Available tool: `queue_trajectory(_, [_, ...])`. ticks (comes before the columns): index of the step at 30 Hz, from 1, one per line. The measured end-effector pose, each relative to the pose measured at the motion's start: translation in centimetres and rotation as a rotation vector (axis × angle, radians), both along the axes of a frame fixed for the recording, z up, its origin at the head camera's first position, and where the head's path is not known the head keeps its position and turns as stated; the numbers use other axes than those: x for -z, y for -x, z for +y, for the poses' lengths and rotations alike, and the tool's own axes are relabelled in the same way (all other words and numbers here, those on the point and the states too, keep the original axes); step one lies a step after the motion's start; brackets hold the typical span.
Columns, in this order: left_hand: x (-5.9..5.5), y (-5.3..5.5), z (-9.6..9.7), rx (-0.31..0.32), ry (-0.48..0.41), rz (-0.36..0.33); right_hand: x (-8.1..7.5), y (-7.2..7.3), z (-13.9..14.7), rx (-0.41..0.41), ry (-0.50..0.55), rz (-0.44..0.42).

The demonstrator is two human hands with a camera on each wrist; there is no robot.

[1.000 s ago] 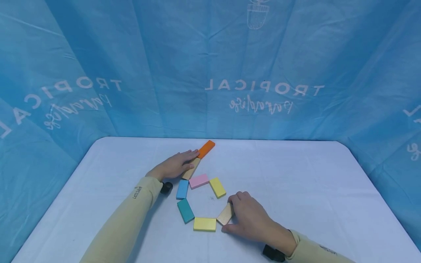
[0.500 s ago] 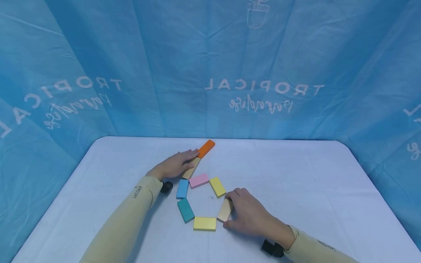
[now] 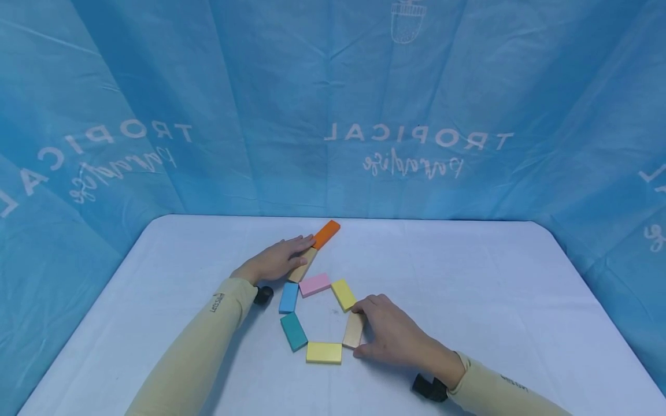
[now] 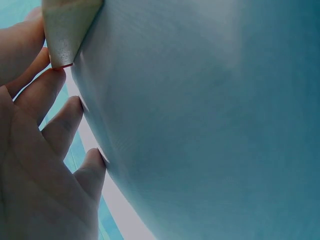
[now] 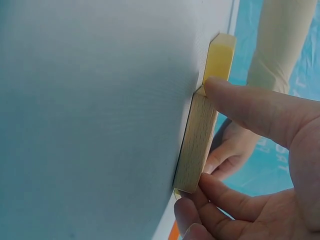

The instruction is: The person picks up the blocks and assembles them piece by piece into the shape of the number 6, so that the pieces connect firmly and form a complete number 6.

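Observation:
My left hand (image 3: pixel 273 261) pinches a plain wooden block (image 3: pixel 300 273) by thumb and fingers. An orange block (image 3: pixel 326 234) lies at its far end. My right hand (image 3: pixel 392 332) grips a second plain wooden block (image 3: pixel 353 330) end to end, thumb at the near end, fingers at the far one. In the right wrist view this wooden block (image 5: pixel 194 145) sits flat against the table beside a yellow block (image 5: pixel 219 60). Around the ring in the head view lie a pink block (image 3: pixel 314 285), yellow blocks (image 3: pixel 324 353), a blue block (image 3: pixel 288 297) and a teal block (image 3: pixel 293 332).
A white cloth (image 3: pixel 468 289) covers the table. Its far edge meets a blue printed curtain (image 3: pixel 260 115) that also hangs at both sides. Small black cameras (image 3: pixel 263 296) are worn at both wrists.
My right hand has turned its wooden block more upright in the head view and moved it slightly away from me, its far end coming up to the upper yellow block. My left hand has stayed still.

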State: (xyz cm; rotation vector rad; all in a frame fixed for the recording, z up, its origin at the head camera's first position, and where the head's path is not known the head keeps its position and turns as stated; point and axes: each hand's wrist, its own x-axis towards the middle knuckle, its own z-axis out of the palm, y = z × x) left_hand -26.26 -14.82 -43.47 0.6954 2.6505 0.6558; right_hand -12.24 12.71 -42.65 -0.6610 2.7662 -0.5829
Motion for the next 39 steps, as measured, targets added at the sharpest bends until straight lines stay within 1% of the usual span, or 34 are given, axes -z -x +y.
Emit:
queue_trajectory(6, [0.19, 0.08, -0.11, 0.001, 0.001, -0.001, -0.06, 0.08, -0.07, 0.012, 0.021, -0.007])
queue_trajectory(13, [0.18, -0.03, -0.08, -0.004, -0.009, -0.009, 0.0, 0.05, 0.03, 0.004, 0.029, 0.008])
queue_trajectory(20, [0.53, 0.09, -0.09, 0.0, 0.004, -0.002, 0.09, 0.09, 0.11, -0.005, 0.026, 0.023])
queue_trajectory(25, [0.34, 0.06, -0.09, 0.007, -0.003, 0.005, 0.13, 0.16, 0.18, -0.01, 0.026, 0.03])
queue_trajectory(29, [0.11, -0.04, -0.04, 0.001, -0.007, -0.004, 0.18, 0.21, 0.2, -0.015, 0.029, 0.034])
queue_trajectory(39, [0.23, 0.1, -0.11, -0.003, -0.004, -0.003, 0.28, 0.38, -0.05, 0.001, 0.022, 0.01])
